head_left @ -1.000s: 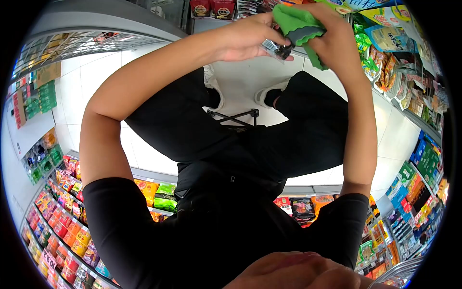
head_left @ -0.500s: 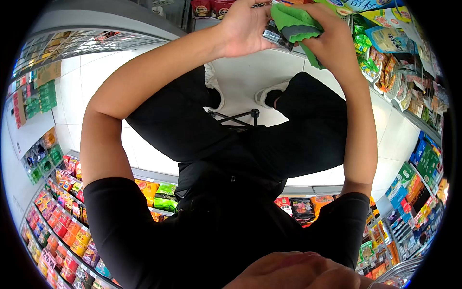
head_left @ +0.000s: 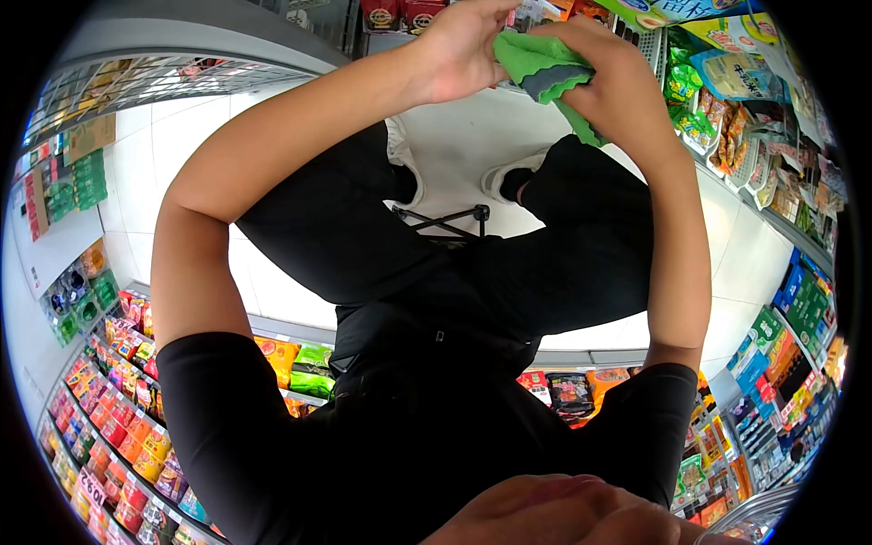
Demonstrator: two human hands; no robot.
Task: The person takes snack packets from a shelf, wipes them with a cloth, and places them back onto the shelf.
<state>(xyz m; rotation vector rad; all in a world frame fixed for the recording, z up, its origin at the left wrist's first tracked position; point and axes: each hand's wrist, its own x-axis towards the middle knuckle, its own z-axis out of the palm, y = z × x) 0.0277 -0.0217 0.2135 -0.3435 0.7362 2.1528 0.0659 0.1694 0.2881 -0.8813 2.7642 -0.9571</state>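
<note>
The left arm [head_left: 291, 141] bends clearly at the elbow, and its left hand [head_left: 463, 54] is partly hidden. The right arm [head_left: 677, 245] reaches forward, the right hand [head_left: 613, 77] turned inward, fingers curled.

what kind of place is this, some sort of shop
Most likely a convenience store or small supermarket: rows of brightly packaged goods stand in tiers at lower left, with what looks like a price sign among them, and green packets fill a display at upper right.
</note>
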